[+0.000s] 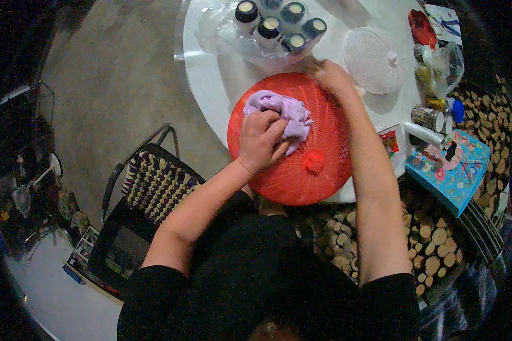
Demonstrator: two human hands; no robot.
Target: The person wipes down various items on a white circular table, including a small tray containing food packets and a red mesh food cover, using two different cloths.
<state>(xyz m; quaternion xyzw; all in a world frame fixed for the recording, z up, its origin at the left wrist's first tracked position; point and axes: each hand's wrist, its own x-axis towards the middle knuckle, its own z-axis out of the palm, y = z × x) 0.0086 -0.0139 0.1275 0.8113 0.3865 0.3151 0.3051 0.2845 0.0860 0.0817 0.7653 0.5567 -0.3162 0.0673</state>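
A red woven plastic dome cover with a round knob is in front of my body, its near side reaching past the table's edge. My left hand presses a bunched lilac cloth onto the dome's upper left side. At the cover's far right rim is my right hand, curled over the edge. Its fingertips are blurred and partly hidden. A similar white dome cover rests on the white table, just right of my right hand.
Plastic-wrapped bottles with dark caps stand beyond the red cover. Along the right lie jars, a foil-like roll, a plastic bag and a blue floral box. A chair with a woven cover stands at left.
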